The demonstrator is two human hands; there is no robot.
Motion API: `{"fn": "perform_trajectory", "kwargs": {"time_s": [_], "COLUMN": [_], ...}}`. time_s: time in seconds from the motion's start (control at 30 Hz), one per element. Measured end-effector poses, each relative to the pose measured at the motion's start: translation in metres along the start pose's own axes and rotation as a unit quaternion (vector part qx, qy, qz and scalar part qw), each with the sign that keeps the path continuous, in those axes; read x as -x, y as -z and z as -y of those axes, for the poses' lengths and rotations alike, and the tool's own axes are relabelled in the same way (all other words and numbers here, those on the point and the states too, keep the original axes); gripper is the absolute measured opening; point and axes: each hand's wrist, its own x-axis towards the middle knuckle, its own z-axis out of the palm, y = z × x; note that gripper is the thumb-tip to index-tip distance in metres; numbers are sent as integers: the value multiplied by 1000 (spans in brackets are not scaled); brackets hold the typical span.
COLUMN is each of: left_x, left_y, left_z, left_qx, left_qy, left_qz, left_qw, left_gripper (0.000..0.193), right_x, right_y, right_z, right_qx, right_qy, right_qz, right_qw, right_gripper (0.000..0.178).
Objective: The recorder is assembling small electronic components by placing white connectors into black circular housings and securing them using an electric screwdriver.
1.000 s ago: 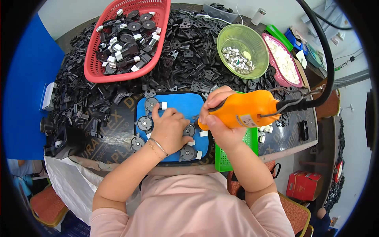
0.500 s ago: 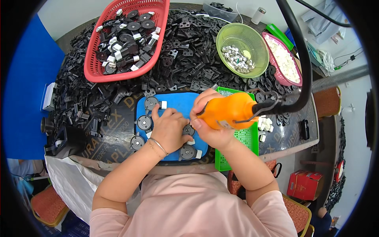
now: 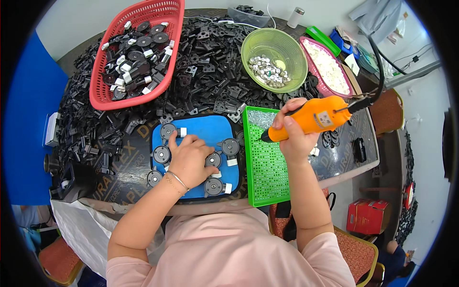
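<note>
My right hand (image 3: 297,135) is closed around an orange electric screwdriver (image 3: 313,118), its black nose tilted down to the left over a perforated green tray (image 3: 270,197). Small metal screws (image 3: 263,117) lie at the tray's far end. On a blue mat (image 3: 201,125), my left hand (image 3: 190,161) grips a black part with a round disc (image 3: 213,160) between thumb and fingers. Several similar parts surround it, among them a disc part (image 3: 230,147) with a white end piece at the right and another (image 3: 213,186) at the near edge. My left palm hides some of the mat.
A red basket (image 3: 98,91) of black-and-white assemblies stands far left on heaps of loose black parts (image 3: 201,71). Behind the tray are a yellow-green basket (image 3: 248,48) of small metal pieces and a pink basket (image 3: 334,88) of white pieces. A cable runs from the screwdriver.
My right hand has moved the screwdriver rightward, off the blue mat and over the green tray. This uncovers a disc part on the mat's right side. My left hand keeps its grip.
</note>
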Motion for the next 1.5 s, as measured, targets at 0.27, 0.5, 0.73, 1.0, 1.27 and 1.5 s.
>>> {"fn": "perform_trajectory", "kwargs": {"time_s": [0.27, 0.5, 0.73, 1.0, 1.27, 1.5], "left_x": [0, 1, 15, 22, 14, 13], "left_y": [0, 3, 25, 22, 17, 9], "left_z": [1, 0, 17, 40, 39, 44], "left_qx": [-5, -12, -28, -59, -47, -32], "left_qy": [2, -3, 5, 51, 69, 71], "left_qz": [2, 5, -127, -115, -67, -83], "left_qw": [1000, 1000, 991, 990, 994, 994], "left_gripper": [41, 44, 70, 55, 40, 37], "right_x": [3, 6, -5, 3, 14, 17], "right_y": [-4, -6, -14, -98, -134, -138], "right_z": [3, 2, 24, 2, -28, -39], "right_qx": [-1, -19, -48, -104, -80, -75], "right_qy": [-22, -36, 2, 3, -43, -69], "right_qz": [3, 0, 24, 133, 146, 178], "right_qw": [1000, 999, 999, 986, 985, 979], "right_gripper": [24, 23, 25, 28, 23, 22]}}
